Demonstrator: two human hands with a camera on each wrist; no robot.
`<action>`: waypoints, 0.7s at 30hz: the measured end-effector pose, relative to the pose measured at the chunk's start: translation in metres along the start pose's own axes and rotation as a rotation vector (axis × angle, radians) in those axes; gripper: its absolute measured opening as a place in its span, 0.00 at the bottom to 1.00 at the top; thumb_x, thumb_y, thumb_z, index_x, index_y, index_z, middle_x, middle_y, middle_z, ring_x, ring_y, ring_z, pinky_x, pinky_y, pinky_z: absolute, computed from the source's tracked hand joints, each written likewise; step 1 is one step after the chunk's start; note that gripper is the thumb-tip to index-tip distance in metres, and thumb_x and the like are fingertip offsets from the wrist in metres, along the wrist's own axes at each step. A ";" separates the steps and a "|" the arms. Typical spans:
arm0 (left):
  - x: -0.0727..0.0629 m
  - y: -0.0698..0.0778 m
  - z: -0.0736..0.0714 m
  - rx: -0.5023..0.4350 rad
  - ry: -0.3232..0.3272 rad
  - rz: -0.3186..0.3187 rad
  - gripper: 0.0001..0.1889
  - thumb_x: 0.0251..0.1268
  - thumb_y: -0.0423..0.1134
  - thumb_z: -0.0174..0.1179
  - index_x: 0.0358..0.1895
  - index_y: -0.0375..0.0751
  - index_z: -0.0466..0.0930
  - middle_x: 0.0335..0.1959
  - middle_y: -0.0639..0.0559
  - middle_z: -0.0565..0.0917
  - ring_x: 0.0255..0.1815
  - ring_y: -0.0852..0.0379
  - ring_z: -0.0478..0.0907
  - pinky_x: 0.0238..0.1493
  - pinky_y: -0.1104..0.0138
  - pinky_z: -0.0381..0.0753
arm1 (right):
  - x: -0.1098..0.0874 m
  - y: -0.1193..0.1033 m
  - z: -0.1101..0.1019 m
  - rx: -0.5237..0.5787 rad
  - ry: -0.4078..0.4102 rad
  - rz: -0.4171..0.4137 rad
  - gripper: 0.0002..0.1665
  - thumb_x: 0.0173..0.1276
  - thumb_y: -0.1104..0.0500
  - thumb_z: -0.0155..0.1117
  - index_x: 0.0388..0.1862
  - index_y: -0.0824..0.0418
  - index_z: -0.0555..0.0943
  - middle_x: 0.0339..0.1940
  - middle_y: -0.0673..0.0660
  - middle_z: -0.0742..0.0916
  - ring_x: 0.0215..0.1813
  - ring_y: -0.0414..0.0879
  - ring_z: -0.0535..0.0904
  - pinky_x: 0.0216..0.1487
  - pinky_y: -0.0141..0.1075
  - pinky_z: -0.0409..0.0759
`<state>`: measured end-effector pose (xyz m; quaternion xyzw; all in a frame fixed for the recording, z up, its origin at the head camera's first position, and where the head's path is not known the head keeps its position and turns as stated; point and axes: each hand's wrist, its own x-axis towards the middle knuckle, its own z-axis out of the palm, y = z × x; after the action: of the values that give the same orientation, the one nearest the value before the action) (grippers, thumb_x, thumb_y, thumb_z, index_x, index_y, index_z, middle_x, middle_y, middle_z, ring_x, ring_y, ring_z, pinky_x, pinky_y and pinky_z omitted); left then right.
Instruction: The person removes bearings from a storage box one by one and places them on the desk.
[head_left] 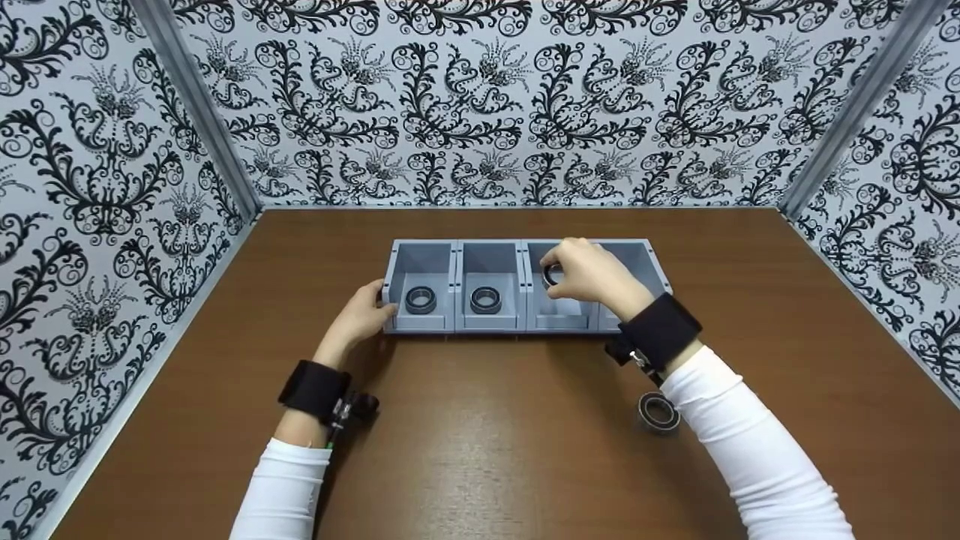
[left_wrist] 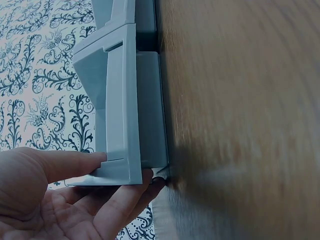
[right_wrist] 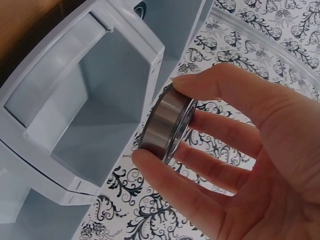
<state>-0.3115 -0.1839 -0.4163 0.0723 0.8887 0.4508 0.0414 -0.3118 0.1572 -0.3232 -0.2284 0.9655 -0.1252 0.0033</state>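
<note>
1. Black-and-white scroll-patterned panels (head_left: 480, 90) stand behind the desk and along its left and right edges, with grey posts (head_left: 202, 112) at the far corners.
2. The brown wooden desk (head_left: 480, 427) carries everything; its far edge runs straight along the back panel.
3. A row of four grey plastic bins (head_left: 489, 259) sits on the desk, near the far edge and roughly midway between the left and right edges.
4. White sleeves, left (head_left: 281, 487) and right (head_left: 757, 457), reach in over the desk from the near side.
5. The two hands are well apart. The left hand (head_left: 364, 315) grips the row's left end, thumb over the front corner of the end bin and fingers against its outer side. The right hand (head_left: 592, 276) pinches a bearing between thumb and fingertip.
6. Black wrist straps, left (head_left: 313, 390) and right (head_left: 660, 334), circle both wrists.
7. The held ball bearing (right_wrist: 162, 120) is tilted on edge, over the third bin from the left.
8. Another bearing (head_left: 659, 412) lies on the desk toward the right edge, just beside the right sleeve.
9. One bearing (head_left: 421, 300) lies flat in the leftmost bin, another (head_left: 486, 300) flat in the second.
</note>
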 end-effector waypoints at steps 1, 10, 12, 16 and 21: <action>0.000 0.000 0.000 0.003 0.002 0.001 0.25 0.71 0.26 0.47 0.70 0.22 0.62 0.64 0.27 0.75 0.63 0.40 0.75 0.62 0.54 0.76 | -0.001 -0.001 0.000 0.001 0.002 0.002 0.29 0.52 0.61 0.70 0.56 0.64 0.84 0.57 0.64 0.86 0.62 0.61 0.78 0.65 0.55 0.74; 0.000 -0.001 0.001 -0.001 0.004 0.007 0.26 0.71 0.26 0.47 0.70 0.21 0.62 0.64 0.26 0.75 0.63 0.40 0.75 0.64 0.52 0.75 | -0.010 -0.008 -0.001 -0.007 0.012 0.016 0.29 0.51 0.61 0.68 0.56 0.63 0.84 0.58 0.64 0.85 0.60 0.62 0.79 0.59 0.56 0.78; 0.001 -0.002 0.001 0.004 0.005 0.009 0.25 0.71 0.26 0.47 0.70 0.21 0.62 0.64 0.26 0.75 0.63 0.40 0.75 0.64 0.52 0.75 | -0.012 -0.009 -0.001 -0.017 0.014 0.017 0.30 0.51 0.61 0.69 0.57 0.62 0.84 0.57 0.64 0.85 0.59 0.62 0.79 0.58 0.57 0.79; 0.001 -0.002 0.001 0.008 0.004 0.017 0.25 0.70 0.26 0.47 0.70 0.21 0.62 0.64 0.26 0.75 0.64 0.39 0.74 0.66 0.51 0.74 | -0.015 -0.011 -0.001 -0.029 0.014 0.018 0.30 0.51 0.60 0.70 0.57 0.62 0.84 0.57 0.64 0.85 0.58 0.61 0.80 0.55 0.57 0.80; 0.002 -0.002 0.000 0.015 0.005 0.016 0.26 0.70 0.26 0.48 0.70 0.21 0.62 0.64 0.26 0.74 0.65 0.37 0.73 0.67 0.50 0.73 | -0.019 -0.014 -0.001 -0.013 0.015 0.002 0.28 0.51 0.60 0.70 0.55 0.62 0.85 0.56 0.63 0.86 0.53 0.58 0.82 0.54 0.55 0.81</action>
<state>-0.3133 -0.1852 -0.4182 0.0788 0.8916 0.4445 0.0348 -0.2891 0.1539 -0.3198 -0.2265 0.9665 -0.1206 -0.0050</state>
